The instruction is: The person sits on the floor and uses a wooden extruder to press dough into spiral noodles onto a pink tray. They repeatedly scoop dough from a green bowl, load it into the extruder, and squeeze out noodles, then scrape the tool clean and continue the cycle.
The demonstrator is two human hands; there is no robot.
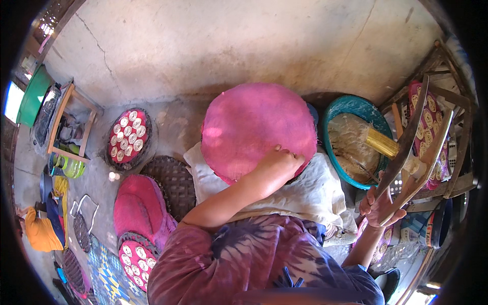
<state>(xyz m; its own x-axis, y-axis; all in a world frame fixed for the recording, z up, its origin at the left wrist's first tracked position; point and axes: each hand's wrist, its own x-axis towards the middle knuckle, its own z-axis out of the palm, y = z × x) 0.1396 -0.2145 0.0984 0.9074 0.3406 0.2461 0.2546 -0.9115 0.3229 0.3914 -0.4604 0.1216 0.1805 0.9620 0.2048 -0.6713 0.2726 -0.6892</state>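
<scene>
A round tray covered with pink cloth [254,124] rests in front of me on a white cloth [277,203]. My left hand [282,165] lies over its near right part, fingers curled against the pink cloth. The fingertips are partly hidden. Out to the right, my right hand [378,208] grips the lower ends of a wooden press [410,137] with two long handles. A yellow cylinder [382,142] juts from the press over a teal basin [333,109] that holds pale dough [351,137].
Left of me, coiled dough rounds lie on a round pink tray [128,134] and another pink tray [137,259]. A dark woven basket [170,185] and folded pink cloth [137,203] sit between. A wooden stool [73,122] and green basin [34,96] stand farther left; a wall [229,46] rises ahead.
</scene>
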